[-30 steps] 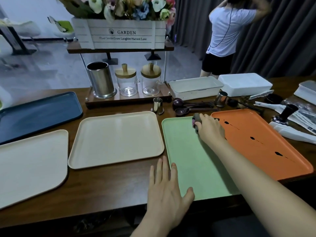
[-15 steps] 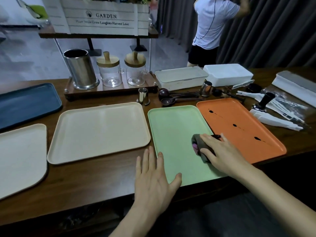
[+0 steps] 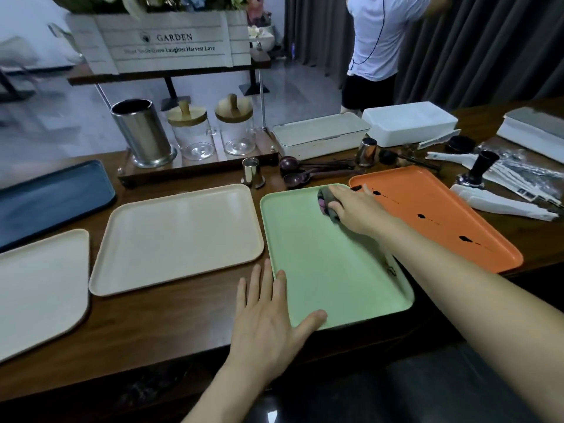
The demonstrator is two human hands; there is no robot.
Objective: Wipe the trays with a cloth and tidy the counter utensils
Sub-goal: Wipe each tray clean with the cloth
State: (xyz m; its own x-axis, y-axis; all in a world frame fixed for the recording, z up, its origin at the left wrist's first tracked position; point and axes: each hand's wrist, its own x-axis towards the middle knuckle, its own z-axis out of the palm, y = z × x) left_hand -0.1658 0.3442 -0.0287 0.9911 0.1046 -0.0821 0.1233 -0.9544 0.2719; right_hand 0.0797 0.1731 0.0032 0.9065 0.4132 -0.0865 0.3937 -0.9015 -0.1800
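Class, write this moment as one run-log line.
step: wiping green tray | right hand: grips cloth, far edge | left hand: flat, near corner | orange tray: dark spots

Cloth (image 3: 324, 204) mostly beneath right hand (image 3: 357, 209); white tray (image 3: 36, 285) partly off left edge.

A right hand (image 3: 357, 209) gripped a bunched dark cloth (image 3: 326, 203) at the far end of a green tray (image 3: 329, 270). The left hand (image 3: 268, 319) lay flat at the tray's near left corner. A cream tray (image 3: 177, 236) sat to its left, a spotted orange tray (image 3: 442, 206) to its right
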